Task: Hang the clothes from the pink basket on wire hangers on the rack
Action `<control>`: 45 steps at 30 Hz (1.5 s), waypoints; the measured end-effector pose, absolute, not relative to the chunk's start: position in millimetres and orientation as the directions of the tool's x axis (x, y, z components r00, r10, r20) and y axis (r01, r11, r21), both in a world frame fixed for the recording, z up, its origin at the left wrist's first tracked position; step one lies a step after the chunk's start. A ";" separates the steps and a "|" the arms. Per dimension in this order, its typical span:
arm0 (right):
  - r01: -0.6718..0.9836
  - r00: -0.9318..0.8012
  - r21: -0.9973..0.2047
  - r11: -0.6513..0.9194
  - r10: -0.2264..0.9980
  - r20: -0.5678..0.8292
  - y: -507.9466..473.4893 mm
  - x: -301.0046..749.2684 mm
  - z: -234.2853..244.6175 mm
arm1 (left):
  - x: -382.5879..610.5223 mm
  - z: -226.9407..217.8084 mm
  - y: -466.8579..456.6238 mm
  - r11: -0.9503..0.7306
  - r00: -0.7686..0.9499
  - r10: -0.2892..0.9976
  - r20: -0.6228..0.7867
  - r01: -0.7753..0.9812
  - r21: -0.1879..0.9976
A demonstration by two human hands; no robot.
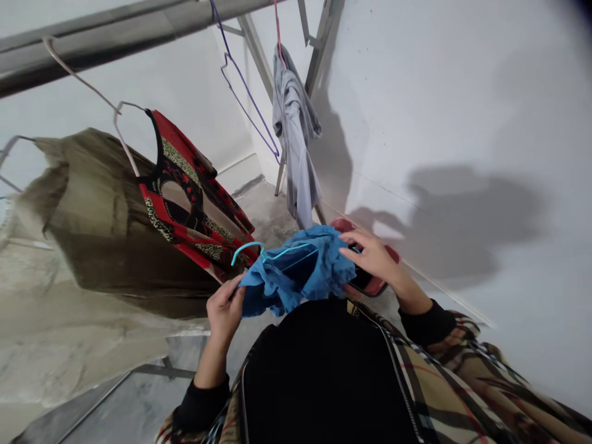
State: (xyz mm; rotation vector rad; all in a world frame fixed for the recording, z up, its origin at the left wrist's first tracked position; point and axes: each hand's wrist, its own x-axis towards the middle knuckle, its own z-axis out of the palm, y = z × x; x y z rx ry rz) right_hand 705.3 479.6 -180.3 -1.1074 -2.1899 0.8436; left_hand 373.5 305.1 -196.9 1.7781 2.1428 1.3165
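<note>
A blue garment (324, 262) hangs on a light-blue wire hanger (250, 246) in front of my chest. The hanger's hook points left, and its shoulders lie partly inside the neck opening. My left hand (226, 307) pinches the garment's left edge between thumb and fingers. At the other end, my right hand (367, 251) is on the cloth, its fingers bent near the hanger's right tip. Folds hide the hanger's lower part.
Above runs a metal rail (115, 37) holding a red patterned top (185, 203), an empty purple hanger (250, 92) and a grey garment (296, 117). Olive cloth (106, 216) hangs left. A red basin (370, 283) sits on the floor by the white wall (462, 123).
</note>
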 end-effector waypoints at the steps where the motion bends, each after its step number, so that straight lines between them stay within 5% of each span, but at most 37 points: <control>1: 0.531 -0.483 -0.671 0.517 0.836 0.262 481.9 703.7 -174.4 | 370.8 -195.4 305.9 -0.060 -0.304 0.842 0.446 0.768 0.637; 5: 0.519 -0.695 -0.379 0.766 0.636 0.334 489.0 687.3 -160.8 | 366.7 -180.0 312.2 -0.162 -0.211 0.865 0.455 0.741 0.652; 8: 0.442 -0.797 -0.310 0.842 0.527 0.296 490.1 676.9 -158.5 | 368.4 -166.8 318.7 -0.213 -0.171 0.871 0.460 0.712 0.669; 18: 0.383 -0.854 -0.306 0.872 0.460 0.243 471.1 669.1 -119.0 | 377.9 -162.1 331.7 -0.303 -0.125 0.876 0.467 0.611 0.732; 24: 0.354 -0.842 -0.481 0.802 0.497 0.209 476.9 677.5 -109.5 | 361.4 -160.4 328.7 -0.252 -0.125 0.888 0.442 0.673 0.696; 28: 0.332 -0.827 -0.547 0.768 0.516 0.223 485.2 691.1 -107.5 | 343.2 -162.0 327.8 -0.065 -0.373 0.796 0.478 0.731 0.679; 32: 0.343 -0.821 -0.547 0.763 0.527 0.220 482.1 690.3 -109.9 | 359.2 -168.1 334.9 -0.052 -0.464 0.620 0.632 0.780 0.623; 40: 0.393 -0.779 -0.550 0.737 0.585 0.226 468.7 680.0 -120.5 | 415.1 -189.3 355.2 0.006 -0.466 0.613 0.638 0.810 0.586; 45: 0.409 -0.807 -0.539 0.736 0.568 0.163 465.0 681.6 -124.5 | 392.1 -177.1 363.2 0.126 -0.499 0.483 0.720 0.853 0.507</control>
